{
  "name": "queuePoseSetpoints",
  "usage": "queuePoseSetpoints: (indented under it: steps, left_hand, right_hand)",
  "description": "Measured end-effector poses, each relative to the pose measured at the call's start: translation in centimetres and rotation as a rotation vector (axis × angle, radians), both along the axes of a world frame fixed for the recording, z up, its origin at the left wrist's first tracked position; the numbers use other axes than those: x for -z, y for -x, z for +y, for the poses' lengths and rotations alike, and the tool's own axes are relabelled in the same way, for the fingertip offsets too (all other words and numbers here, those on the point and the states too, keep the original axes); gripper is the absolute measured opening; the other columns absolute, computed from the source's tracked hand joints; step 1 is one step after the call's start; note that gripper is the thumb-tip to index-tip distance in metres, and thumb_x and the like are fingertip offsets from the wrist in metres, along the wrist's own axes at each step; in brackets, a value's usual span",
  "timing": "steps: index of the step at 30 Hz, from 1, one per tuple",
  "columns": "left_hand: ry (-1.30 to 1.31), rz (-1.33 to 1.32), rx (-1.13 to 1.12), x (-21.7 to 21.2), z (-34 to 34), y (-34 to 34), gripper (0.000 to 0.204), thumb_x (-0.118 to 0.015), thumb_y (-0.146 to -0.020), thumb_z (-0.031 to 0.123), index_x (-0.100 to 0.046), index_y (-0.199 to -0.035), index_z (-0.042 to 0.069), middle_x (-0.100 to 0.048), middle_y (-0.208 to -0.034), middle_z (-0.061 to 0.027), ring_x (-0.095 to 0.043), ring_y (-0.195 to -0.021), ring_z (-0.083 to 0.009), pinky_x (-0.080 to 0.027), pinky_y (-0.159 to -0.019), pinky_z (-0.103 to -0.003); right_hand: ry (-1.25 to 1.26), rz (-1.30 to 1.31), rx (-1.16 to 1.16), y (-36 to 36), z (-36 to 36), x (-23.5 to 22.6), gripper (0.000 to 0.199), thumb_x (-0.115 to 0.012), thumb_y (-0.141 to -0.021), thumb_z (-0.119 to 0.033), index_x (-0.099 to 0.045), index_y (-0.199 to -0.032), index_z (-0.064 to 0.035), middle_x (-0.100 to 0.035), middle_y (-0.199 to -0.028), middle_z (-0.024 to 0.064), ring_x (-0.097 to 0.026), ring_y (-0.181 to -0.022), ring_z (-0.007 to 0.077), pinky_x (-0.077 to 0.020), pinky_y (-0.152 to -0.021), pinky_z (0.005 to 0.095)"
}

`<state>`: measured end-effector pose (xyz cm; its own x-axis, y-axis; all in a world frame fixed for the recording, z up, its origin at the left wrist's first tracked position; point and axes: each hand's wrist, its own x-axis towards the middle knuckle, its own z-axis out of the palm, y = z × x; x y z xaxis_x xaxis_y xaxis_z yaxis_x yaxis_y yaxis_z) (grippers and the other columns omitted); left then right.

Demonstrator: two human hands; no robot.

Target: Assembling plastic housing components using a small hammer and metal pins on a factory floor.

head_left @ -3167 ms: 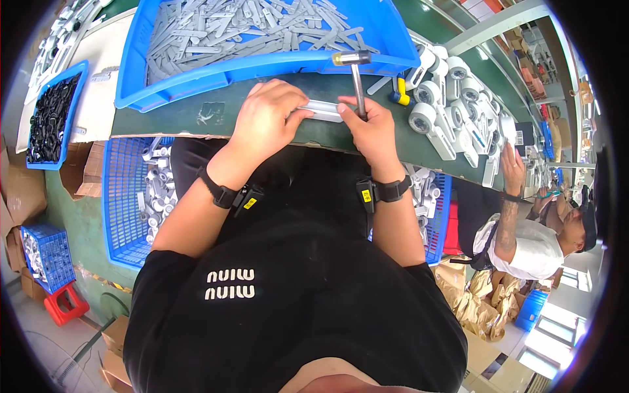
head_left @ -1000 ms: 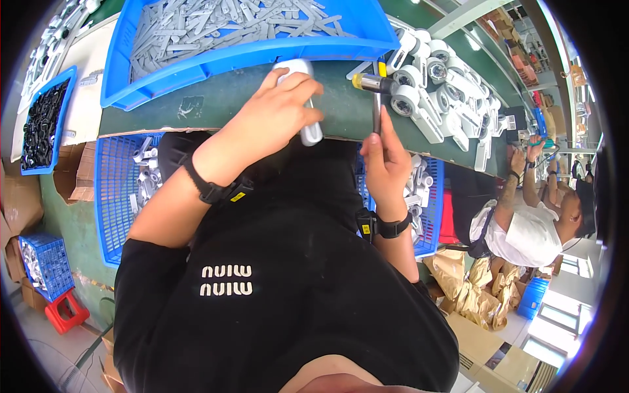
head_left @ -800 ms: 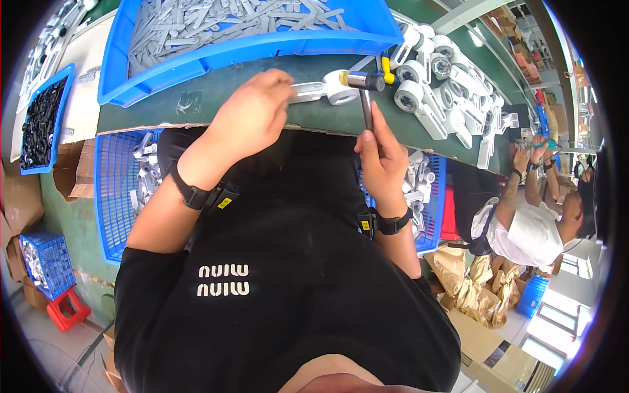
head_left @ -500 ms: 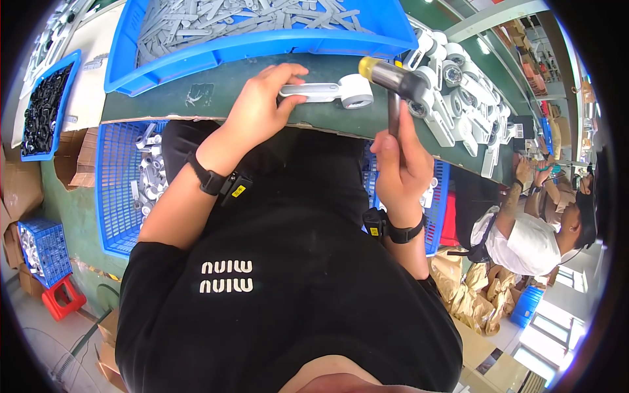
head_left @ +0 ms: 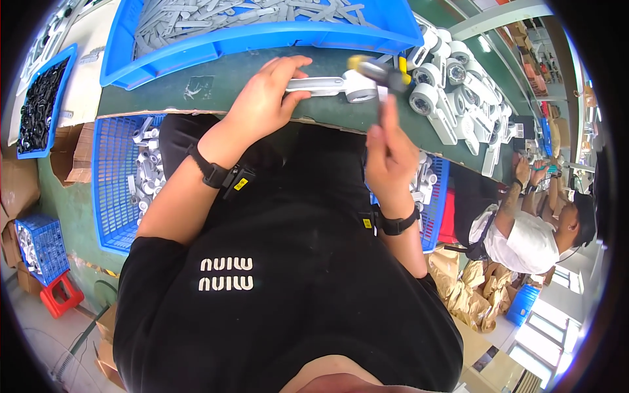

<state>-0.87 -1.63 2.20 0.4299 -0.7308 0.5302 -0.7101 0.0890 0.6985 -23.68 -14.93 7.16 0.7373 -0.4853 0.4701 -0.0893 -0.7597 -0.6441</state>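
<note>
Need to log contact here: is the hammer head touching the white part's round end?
Cannot tell. In the head view, the blurred hammer head overlaps the white part's round end, but the view from above hides any gap between them.

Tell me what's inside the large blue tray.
The large blue tray holds heaped flat gray strips, with blue showing in gaps. Upper strips cover whatever lies beneath; the far side is out of frame.

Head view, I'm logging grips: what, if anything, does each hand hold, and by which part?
Left hand: white part, by its left end. Right hand: hammer, by its handle.
</note>
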Motion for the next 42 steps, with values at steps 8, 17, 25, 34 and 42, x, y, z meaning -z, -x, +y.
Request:
queuePoseSetpoints:
  steps: [8,17,25,34,42]
  left_hand:
    - [0.040,-0.142,0.001,0.4,-0.3,0.1,0.025,-0.081,-0.090,0.001,-0.077,-0.115,0.001,-0.069,-0.102,-0.0129,-0.068,-0.097,-0.0346,-0.057,-0.086,-0.043]
    - [0.055,-0.157,-0.011,0.7,-0.3,0.2,0.025,-0.082,-0.087,0.000,-0.079,-0.112,0.004,-0.065,-0.101,-0.0111,-0.067,-0.098,-0.0344,-0.059,-0.084,-0.044]
    - [0.072,-0.134,-0.019,0.8,-0.1,0.2,0.022,-0.081,-0.092,0.001,-0.079,-0.114,0.001,-0.069,-0.101,-0.0115,-0.067,-0.095,-0.0326,-0.057,-0.081,-0.041]
    - [0.049,0.097,-0.008,0.0,0.1,0.3,0.048,-0.087,-0.091,0.006,-0.072,-0.136,0.002,-0.078,-0.109,-0.0128,-0.075,-0.098,-0.0291,-0.060,-0.088,-0.036]
    - [0.048,-0.009,0.021,0.5,0.5,-0.2,0.033,-0.083,-0.094,0.008,-0.076,-0.126,0.003,-0.075,-0.108,-0.0151,-0.072,-0.095,-0.0364,-0.057,-0.084,-0.042]
  right_hand:
    - [-0.273,-0.131,0.019,1.5,0.4,-0.5,0.050,-0.062,-0.108,-0.002,-0.060,-0.158,-0.0057,-0.078,-0.100,0.0117,-0.062,-0.073,0.0140,-0.0541,-0.072,0.0308]
    - [-0.360,0.150,0.096,2.3,-0.7,-0.6,0.051,-0.061,-0.111,-0.004,-0.059,-0.161,-0.0089,-0.070,-0.095,0.0010,-0.054,-0.071,0.0057,-0.0483,-0.067,0.0236]
    - [-0.045,0.356,0.074,0.6,-0.8,-0.4,0.053,-0.061,-0.107,-0.001,-0.057,-0.160,-0.0051,-0.077,-0.101,0.0180,-0.066,-0.075,0.0236,-0.0547,-0.075,0.0325]
    - [0.042,0.111,0.019,0.3,-0.6,1.1,0.050,-0.066,-0.107,-0.005,-0.060,-0.157,-0.0026,-0.074,-0.090,0.0149,-0.063,-0.070,0.0190,-0.0545,-0.073,0.0312]
    - [-0.237,-0.290,0.079,1.9,-2.8,2.8,0.061,-0.064,-0.110,-0.010,-0.045,-0.167,-0.0012,-0.067,-0.090,0.0019,-0.056,-0.071,0.0080,-0.0455,-0.061,0.0242]
